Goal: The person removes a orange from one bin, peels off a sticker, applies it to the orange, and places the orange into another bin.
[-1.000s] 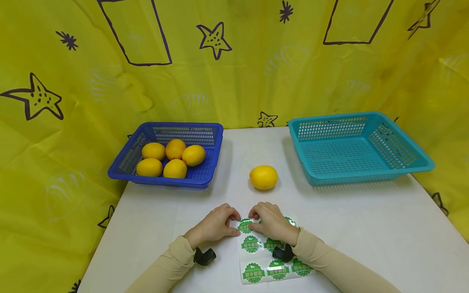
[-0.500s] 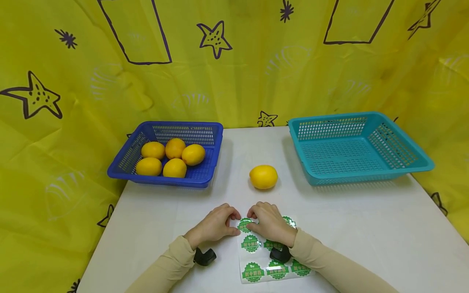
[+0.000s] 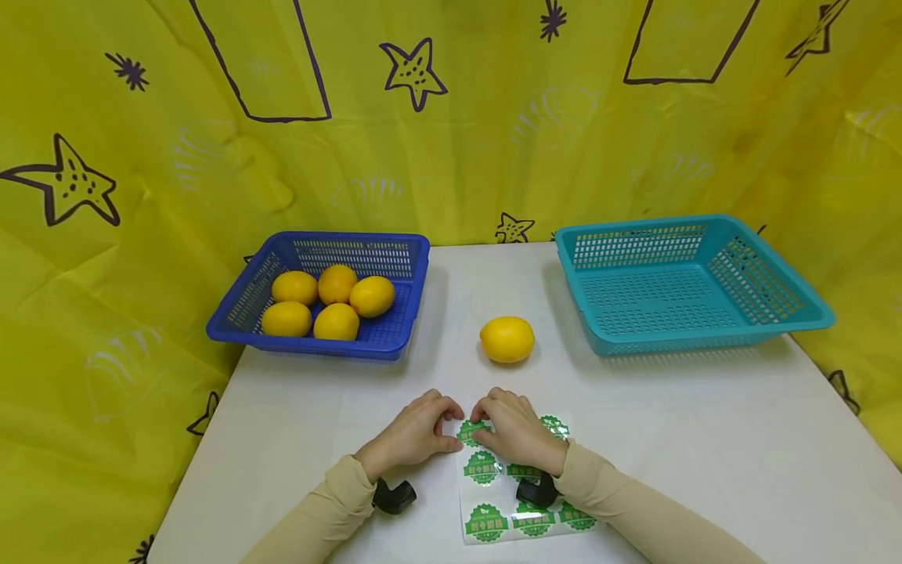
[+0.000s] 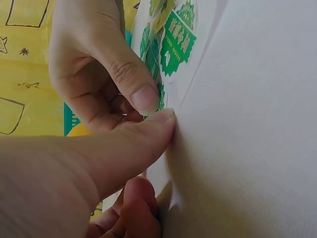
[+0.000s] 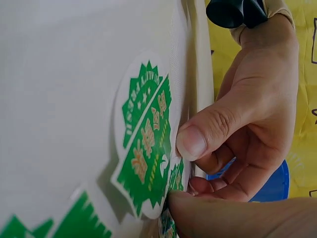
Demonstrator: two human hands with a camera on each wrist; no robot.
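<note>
Both hands sat at the top-left corner of the glossy sheet of round green stickers (image 3: 517,489) on the white counter (image 3: 705,439), left hand (image 3: 416,431) pinching the sheet edge, right hand (image 3: 517,431) pinching a corner sticker, yellow lemon (image 3: 506,340) just beyond.

On the white bench (image 3: 705,439), the blue plastic basket (image 3: 409,270) stands left, the teal plastic basket (image 3: 810,313) right, one loose yellow lemon (image 3: 506,340) between them.
</note>
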